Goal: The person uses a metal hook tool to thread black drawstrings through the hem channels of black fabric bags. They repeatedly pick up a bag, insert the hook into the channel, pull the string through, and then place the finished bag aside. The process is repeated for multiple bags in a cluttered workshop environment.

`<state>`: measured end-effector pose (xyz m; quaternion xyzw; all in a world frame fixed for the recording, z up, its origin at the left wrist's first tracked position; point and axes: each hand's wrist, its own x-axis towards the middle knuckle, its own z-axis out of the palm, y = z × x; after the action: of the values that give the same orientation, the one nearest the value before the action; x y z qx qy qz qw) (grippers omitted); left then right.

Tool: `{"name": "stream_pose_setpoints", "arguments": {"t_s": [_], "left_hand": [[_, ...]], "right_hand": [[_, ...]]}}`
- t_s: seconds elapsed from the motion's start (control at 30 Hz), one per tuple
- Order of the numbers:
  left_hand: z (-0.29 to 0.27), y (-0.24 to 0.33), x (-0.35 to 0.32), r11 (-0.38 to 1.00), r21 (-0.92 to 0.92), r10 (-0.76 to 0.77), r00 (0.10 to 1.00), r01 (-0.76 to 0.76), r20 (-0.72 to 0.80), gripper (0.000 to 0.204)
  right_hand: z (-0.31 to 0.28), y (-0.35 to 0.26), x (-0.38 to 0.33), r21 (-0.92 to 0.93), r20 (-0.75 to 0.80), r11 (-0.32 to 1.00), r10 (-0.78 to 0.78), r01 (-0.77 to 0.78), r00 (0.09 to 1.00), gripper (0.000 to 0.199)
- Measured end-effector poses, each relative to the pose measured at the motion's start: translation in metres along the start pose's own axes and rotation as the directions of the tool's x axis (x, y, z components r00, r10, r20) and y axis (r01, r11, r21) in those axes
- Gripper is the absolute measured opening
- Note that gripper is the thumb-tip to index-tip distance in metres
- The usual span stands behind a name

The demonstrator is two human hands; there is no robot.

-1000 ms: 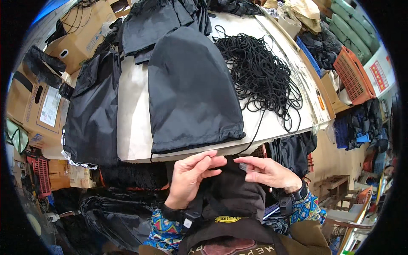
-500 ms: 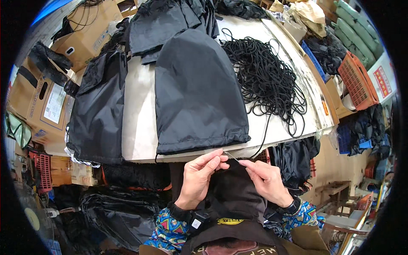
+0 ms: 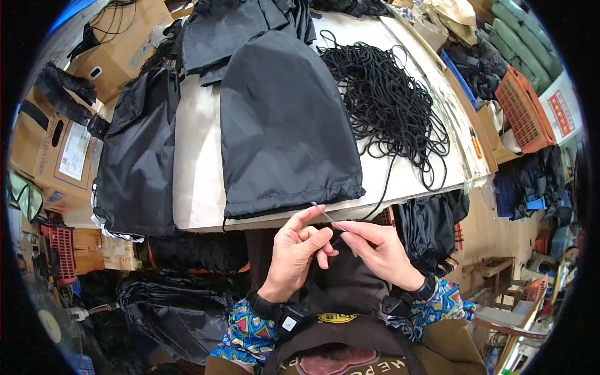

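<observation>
A thin grey metal rod, perhaps a threading needle, slants between my hands just off the near table edge. My right hand pinches its lower end between thumb and fingers. The index finger of my left hand reaches along to its upper end, while the thumb presses against the curled fingers; what lies under them is hidden. Beyond my hands a black fabric bag lies flat, its hemmed edge toward me. One strand from a tangled heap of black cord runs down to the table edge near my right hand.
Another black bag hangs over the table's left side, and folded black fabric is stacked at the back. Cardboard boxes stand left. An orange crate is at right. Black bundles lie below.
My left thumb has drawn back from the rod's upper end and now rests on the curled fingers. My right hand has moved slightly left. The view has shifted a little.
</observation>
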<state>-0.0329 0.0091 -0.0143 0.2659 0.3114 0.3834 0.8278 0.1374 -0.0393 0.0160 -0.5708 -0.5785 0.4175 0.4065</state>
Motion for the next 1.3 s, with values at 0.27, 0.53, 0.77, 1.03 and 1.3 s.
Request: {"name": "stream_pose_setpoints", "arguments": {"t_s": [0.27,0.53,0.77,1.03,1.3], "left_hand": [[-0.001,-0.002,-0.001,0.983,0.18,0.029,1.0,-0.029,0.007,0.028],[-0.009,-0.002,0.001,0.872,0.465,0.2,0.978,-0.151,-0.059,0.015],[-0.005,0.008,0.002,0.994,0.063,0.095,0.988,-0.088,-0.122,0.014],[-0.004,0.004,0.001,0.992,0.052,0.122,0.983,-0.116,-0.138,0.013],[0.0,-0.001,-0.002,0.988,0.003,0.151,0.974,-0.152,-0.17,0.013]], "right_hand": [[0.007,-0.003,0.007,-0.084,-0.062,0.995,-0.054,0.049,0.997,0.016],[0.001,0.003,0.001,-0.304,-0.112,0.945,-0.164,0.124,0.98,0.022],[-0.003,-0.005,-0.009,-0.338,-0.059,0.936,-0.124,0.097,0.991,0.027],[0.002,-0.002,-0.013,-0.373,-0.03,0.912,-0.198,0.173,0.98,0.029],[0.008,0.002,-0.015,-0.463,-0.015,0.852,-0.282,0.244,0.959,0.035]]}}
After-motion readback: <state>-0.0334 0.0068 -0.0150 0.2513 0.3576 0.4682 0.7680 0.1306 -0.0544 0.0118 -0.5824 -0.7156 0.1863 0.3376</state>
